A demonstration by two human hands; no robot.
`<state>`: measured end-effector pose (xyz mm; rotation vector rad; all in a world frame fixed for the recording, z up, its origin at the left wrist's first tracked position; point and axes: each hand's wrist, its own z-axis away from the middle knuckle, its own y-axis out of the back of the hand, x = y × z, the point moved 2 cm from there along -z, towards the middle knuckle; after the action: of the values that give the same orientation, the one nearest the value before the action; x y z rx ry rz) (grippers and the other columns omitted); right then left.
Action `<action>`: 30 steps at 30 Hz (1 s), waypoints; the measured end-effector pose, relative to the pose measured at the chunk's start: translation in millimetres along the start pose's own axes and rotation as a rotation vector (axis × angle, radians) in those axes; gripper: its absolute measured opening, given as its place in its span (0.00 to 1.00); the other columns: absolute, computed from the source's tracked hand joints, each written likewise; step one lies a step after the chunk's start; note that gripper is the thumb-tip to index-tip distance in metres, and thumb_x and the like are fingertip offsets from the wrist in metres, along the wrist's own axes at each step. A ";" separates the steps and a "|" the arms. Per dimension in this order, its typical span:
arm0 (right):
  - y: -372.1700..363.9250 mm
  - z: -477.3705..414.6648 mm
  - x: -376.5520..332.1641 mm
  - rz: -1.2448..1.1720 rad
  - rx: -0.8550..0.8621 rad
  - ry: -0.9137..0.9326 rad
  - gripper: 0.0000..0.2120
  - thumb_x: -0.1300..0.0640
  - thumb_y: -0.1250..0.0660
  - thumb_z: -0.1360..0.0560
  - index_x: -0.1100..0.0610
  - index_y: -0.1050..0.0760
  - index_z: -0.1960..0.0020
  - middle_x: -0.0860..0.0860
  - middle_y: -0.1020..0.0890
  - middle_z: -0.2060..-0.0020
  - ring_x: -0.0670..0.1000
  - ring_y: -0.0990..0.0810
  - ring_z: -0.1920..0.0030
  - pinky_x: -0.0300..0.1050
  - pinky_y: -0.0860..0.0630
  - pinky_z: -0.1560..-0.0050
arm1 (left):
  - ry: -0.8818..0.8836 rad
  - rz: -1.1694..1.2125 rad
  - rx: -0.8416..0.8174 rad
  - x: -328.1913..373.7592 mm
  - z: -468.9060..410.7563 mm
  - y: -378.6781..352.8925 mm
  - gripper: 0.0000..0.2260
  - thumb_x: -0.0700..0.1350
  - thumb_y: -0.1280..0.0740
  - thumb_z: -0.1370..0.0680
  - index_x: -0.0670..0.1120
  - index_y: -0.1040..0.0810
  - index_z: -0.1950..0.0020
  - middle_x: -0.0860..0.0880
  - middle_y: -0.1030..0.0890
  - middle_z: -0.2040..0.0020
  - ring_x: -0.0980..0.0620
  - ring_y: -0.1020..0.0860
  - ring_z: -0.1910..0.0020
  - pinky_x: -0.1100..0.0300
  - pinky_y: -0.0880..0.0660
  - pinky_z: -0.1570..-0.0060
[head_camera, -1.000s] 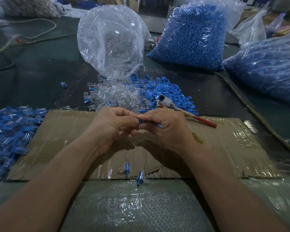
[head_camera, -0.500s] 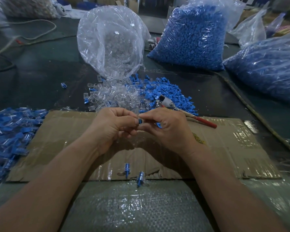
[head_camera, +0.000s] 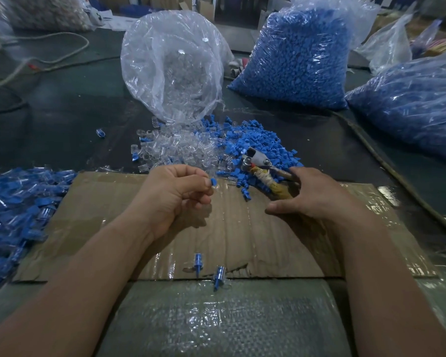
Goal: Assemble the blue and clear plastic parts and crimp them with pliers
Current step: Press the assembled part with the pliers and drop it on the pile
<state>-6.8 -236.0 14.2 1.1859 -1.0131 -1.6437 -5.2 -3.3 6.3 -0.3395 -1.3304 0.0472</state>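
My left hand (head_camera: 175, 194) pinches a small blue and clear plastic part (head_camera: 213, 182) between thumb and fingertips above the cardboard sheet (head_camera: 242, 235). My right hand (head_camera: 312, 197) is curled around the tape-wrapped handles of the pliers (head_camera: 260, 168), whose grey jaws point up-left over the loose parts. A heap of clear parts (head_camera: 175, 150) and a heap of blue parts (head_camera: 255, 143) lie just beyond the cardboard. Two joined blue and clear pieces (head_camera: 208, 269) lie at the cardboard's near edge.
An open clear bag (head_camera: 170, 65) spills clear parts at the back. Full bags of blue parts stand at back centre (head_camera: 299, 57) and right (head_camera: 410, 104). A pile of blue and clear pieces (head_camera: 13, 212) lies at the left. A cord (head_camera: 386, 166) runs along the right.
My hands have come apart. The right hand left the part and moved right onto the pliers' handles, while the left hand keeps the small part pinched.
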 end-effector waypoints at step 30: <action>-12.6 23.3 -53.1 -0.171 0.377 0.391 0.15 0.61 0.34 0.31 0.55 0.32 0.46 0.47 0.34 0.54 0.47 0.35 0.53 0.38 0.43 0.58 | -0.362 0.022 0.088 4.2 2.5 -1.2 0.04 0.32 0.37 0.28 0.41 0.26 0.58 0.50 0.19 0.69 0.56 0.22 0.70 0.67 0.24 0.69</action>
<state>-21.4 -179.0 22.5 1.8072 -1.0122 -1.2992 -6.8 -2.9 11.1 -0.2786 -1.6773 0.1921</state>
